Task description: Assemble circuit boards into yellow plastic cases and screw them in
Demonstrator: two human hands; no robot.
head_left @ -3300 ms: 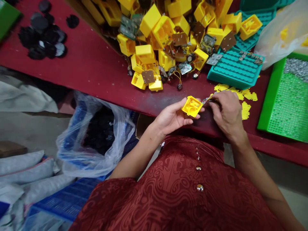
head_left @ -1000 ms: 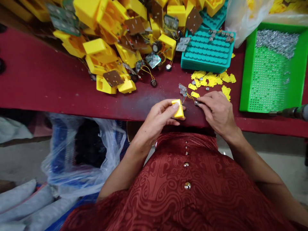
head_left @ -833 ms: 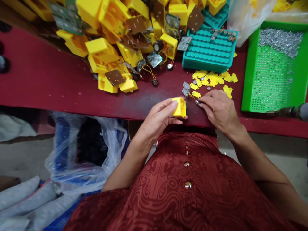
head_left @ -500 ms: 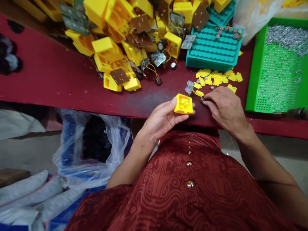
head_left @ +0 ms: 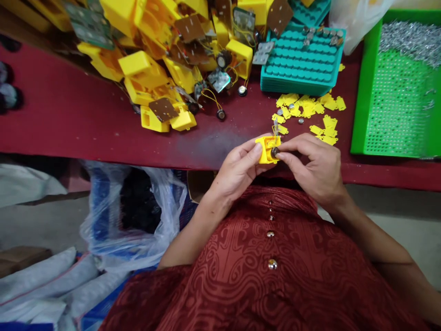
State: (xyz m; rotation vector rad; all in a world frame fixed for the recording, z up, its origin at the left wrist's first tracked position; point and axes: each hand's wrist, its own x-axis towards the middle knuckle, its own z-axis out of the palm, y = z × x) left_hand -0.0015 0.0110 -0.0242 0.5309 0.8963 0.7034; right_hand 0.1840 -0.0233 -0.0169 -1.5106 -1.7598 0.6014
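Steady the yellow housing (head_left: 264, 153), gripped in the left hand (head_left: 241, 161) above the bench (head_left: 206, 145), and ease the dark disc (head_left: 274, 152), pinched in the right hand (head_left: 312, 168) at the housing's opening, squarely inward.

This looks like a workshop, or one spot in a small factory. A dark red worktop (head_left: 69, 119) holds lots of the same small parts, over and over, the way a place does where many of one thing get made. There is a big heap of yellow boxes (head_left: 138, 64), mixed with brown boards (head_left: 163, 109), green boards (head_left: 92, 30) and round bits (head_left: 221, 114) on thin wires (head_left: 209, 94). Near them are trays (head_left: 301, 69) in a stack, loose tabs (head_left: 305, 105) and a green basket (head_left: 360, 92) with a pile of tiny silver bits (head_left: 409, 37). Down beside the worktop, a blue crate (head_left: 99, 197) with a clear bag (head_left: 124, 255) in it holds black things (head_left: 138, 200). Fat sacks (head_left: 44, 262) lie near it.
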